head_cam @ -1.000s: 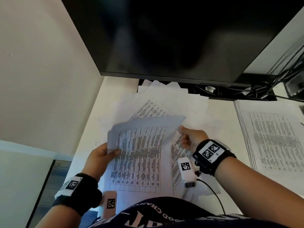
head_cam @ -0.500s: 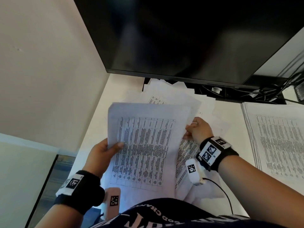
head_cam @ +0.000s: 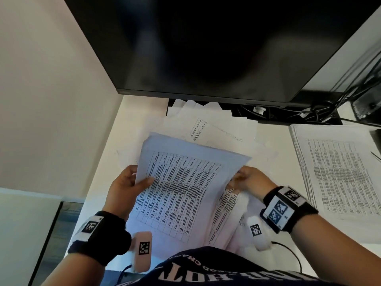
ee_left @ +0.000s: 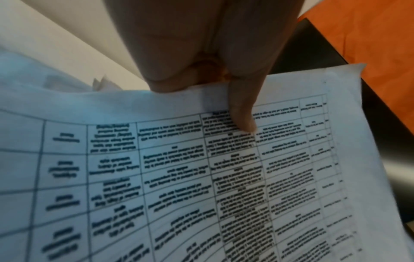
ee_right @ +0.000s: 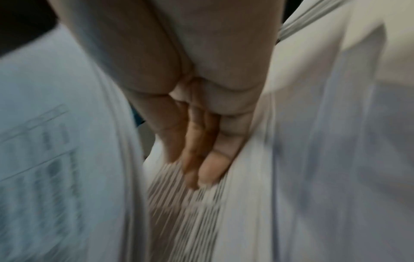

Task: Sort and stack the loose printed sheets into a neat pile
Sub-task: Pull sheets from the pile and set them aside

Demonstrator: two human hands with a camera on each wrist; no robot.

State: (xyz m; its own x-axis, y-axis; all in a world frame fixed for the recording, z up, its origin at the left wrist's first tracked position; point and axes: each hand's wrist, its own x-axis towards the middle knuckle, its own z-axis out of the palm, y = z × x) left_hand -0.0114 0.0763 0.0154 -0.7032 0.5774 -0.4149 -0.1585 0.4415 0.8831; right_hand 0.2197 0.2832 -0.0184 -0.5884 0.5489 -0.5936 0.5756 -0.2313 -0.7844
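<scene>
Head view: printed sheets (head_cam: 181, 186) held lifted in front of monitor (head_cam: 216, 48), pinched at edge by left hand (head_cam: 125, 186), thumb on top, likely for squaring. Right hand (head_cam: 250, 179) at opposite edge, grip blurred, cannot tell. Neat pile (head_cam: 338, 172) right of monitor

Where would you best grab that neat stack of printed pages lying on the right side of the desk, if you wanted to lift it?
Probably by its near left edge. The neat stack lies flat on the desk, so fingers must slide under an edge. That side faces the right hand and bare desk; cables crowd the far end. The right hand would first need to be free of the loose sheets.
</scene>
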